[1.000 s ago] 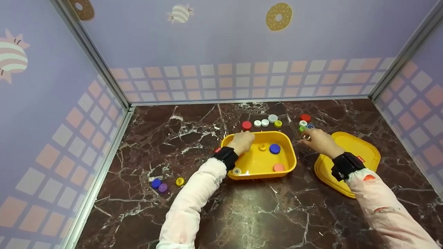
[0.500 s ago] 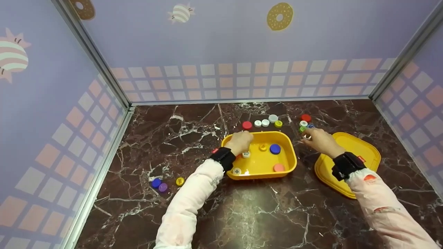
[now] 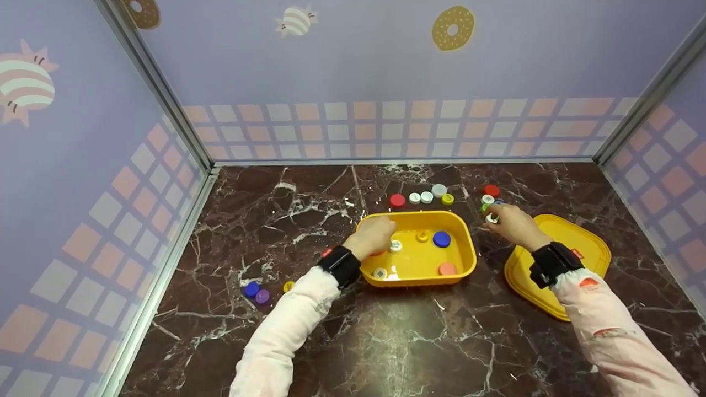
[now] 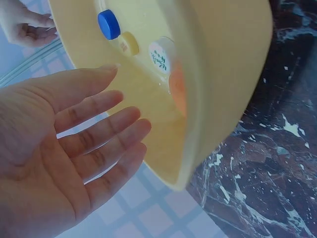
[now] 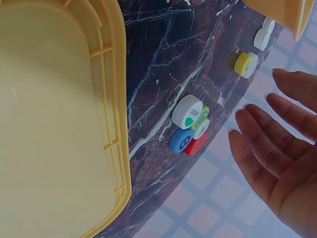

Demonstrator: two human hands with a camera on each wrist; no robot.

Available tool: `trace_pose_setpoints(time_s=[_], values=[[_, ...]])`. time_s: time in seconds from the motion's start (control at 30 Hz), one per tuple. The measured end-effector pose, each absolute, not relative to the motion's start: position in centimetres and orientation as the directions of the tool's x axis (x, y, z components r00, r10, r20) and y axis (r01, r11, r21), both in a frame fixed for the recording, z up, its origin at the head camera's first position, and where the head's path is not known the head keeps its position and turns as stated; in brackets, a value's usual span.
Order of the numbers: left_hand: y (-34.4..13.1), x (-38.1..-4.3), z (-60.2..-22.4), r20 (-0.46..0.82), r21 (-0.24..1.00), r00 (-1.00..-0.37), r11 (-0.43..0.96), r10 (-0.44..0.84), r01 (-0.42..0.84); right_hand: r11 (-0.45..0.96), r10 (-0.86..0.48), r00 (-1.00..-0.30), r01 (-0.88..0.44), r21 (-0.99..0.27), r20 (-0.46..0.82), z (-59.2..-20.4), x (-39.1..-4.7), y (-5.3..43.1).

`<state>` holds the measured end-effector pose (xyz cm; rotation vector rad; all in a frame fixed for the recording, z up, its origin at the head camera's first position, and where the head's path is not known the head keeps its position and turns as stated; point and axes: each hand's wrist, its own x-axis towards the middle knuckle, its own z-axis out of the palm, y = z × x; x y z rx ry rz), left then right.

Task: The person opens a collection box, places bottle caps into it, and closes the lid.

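My left hand (image 3: 370, 237) hovers over the left side of the yellow plastic box (image 3: 413, 260). In the left wrist view its fingers are loosely spread and hold nothing. Inside the box lie a white bottle cap (image 3: 396, 246), a yellow cap (image 3: 422, 236), a blue cap (image 3: 442, 239), a salmon cap (image 3: 447, 269), a pale cap (image 3: 380, 273) and an orange cap (image 4: 178, 90). My right hand (image 3: 515, 226) is above a cluster of caps, nearest a white cap (image 5: 187, 112). Its fingers are relaxed and apart from the caps. Green (image 5: 200, 118), blue (image 5: 181, 141) and red (image 5: 196, 144) caps touch in that cluster.
A yellow lid (image 3: 579, 242) lies under the right forearm. Behind the box stand a red cap (image 3: 397, 200), two white caps, a pale cap (image 3: 439, 191) and a yellow-green cap (image 3: 447, 199). Blue (image 3: 251, 289) and purple (image 3: 262, 296) caps lie far left. Patterned walls enclose the marble-look table.
The left hand has drawn back toward the left rim, leaving a white cap in view inside the box. The right hand has stayed nearly still by its cluster.
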<state>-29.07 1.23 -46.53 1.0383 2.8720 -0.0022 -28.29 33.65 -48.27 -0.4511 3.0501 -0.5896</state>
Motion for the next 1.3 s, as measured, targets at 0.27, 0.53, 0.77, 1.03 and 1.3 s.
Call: trace_pose_setpoints(time_s=[0.27,0.53,0.77,1.03,1.3], values=[[-1.7,-28.3,-45.7,-0.012,0.1,-0.788,0.785,0.616,0.612,0.901,-0.252,-0.968,-0.243,-0.359,0.023,-49.4,-29.0,34.2],[-6.1,-27.9,-46.0,0.131,0.123,-0.807,0.798,0.576,0.59,0.916,-0.223,-0.975,-0.206,-0.344,-0.012,-50.2,-29.0,35.2],[-9.3,-27.4,-47.0,0.168,0.129,-0.834,0.827,0.526,0.548,0.919,-0.213,-0.977,-0.195,-0.342,-0.016,-51.0,-29.4,35.5],[-11.6,-26.3,-47.7,0.12,0.114,-0.863,0.857,0.491,0.503,0.93,-0.19,-0.977,-0.148,-0.336,-0.095,-51.6,-30.1,35.3],[-13.5,-25.4,-48.2,0.134,0.123,-0.873,0.866,0.47,0.485,0.937,-0.18,-0.978,-0.138,-0.32,-0.105,-51.9,-30.4,35.4]])
